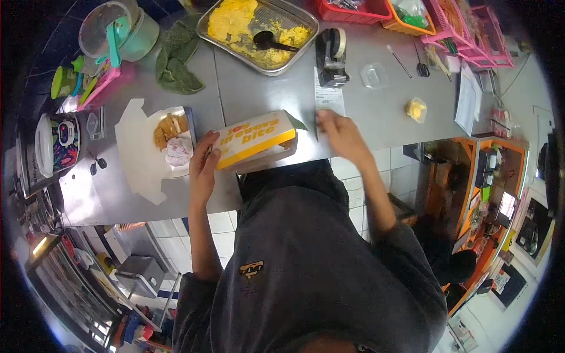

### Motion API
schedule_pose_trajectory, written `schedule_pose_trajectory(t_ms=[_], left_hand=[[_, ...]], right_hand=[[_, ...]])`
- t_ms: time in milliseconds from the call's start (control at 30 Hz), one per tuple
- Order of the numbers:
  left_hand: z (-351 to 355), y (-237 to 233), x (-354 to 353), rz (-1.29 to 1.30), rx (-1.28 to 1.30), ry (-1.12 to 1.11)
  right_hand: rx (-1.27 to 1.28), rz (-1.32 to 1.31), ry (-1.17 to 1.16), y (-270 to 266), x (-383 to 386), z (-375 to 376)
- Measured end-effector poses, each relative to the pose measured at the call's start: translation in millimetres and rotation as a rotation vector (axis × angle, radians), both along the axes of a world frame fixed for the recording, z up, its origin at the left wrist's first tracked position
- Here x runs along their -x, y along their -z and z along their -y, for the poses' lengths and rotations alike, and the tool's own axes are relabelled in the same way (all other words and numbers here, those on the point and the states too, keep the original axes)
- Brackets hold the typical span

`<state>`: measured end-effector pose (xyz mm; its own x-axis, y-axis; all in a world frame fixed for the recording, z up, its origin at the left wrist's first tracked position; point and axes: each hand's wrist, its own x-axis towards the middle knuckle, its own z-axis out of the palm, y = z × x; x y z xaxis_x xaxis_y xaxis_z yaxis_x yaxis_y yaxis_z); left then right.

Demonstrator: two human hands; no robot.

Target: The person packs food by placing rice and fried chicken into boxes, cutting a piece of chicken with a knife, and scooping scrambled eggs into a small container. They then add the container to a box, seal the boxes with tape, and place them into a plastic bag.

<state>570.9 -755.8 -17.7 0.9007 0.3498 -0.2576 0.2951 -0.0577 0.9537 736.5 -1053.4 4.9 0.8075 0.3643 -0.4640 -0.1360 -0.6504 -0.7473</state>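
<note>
Yellow box (253, 140) with red lettering lies closed at the near edge of the steel counter (376, 117), just in front of the person's dark shirt. The left hand (203, 165) grips its left end, with the fingers curled over the top edge and the thumb beneath. The right hand (341, 135) is off the box, just to its right. It is open, with the fingers spread flat on the lower end of a white paper slip (328, 97), and it holds nothing. Beside the left hand, an open white carton (138, 159) lies unfolded on the counter with fried pieces and a small wrapped portion inside it. Farther back the slip runs up to a black tape dispenser (331, 56), with a small clear cup (374, 75) and a little bag of something yellow (416, 109) off to the right. A crumpled green cloth (176, 56) lies behind the carton. At the far side stands a metal tray (306, 20) of yellow food with a black scoop (268, 41) resting in it. Pink baskets (465, 29) line the far right corner.
</note>
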Motion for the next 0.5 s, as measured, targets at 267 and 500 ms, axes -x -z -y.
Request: schedule_pose_trajectory(t_ms=[267, 500], left_hand=[[-7.8, 28.2, 10.7, 0.005, -0.135, 0.106], [8.6, 39.2, 6.2, -0.090, -0.347, -0.019]], right_hand=[[0.016, 0.072, -0.300, 14.6, 16.7, -57.5], [-0.037, 0.220, -0.103, 42.5, 41.5, -50.8]])
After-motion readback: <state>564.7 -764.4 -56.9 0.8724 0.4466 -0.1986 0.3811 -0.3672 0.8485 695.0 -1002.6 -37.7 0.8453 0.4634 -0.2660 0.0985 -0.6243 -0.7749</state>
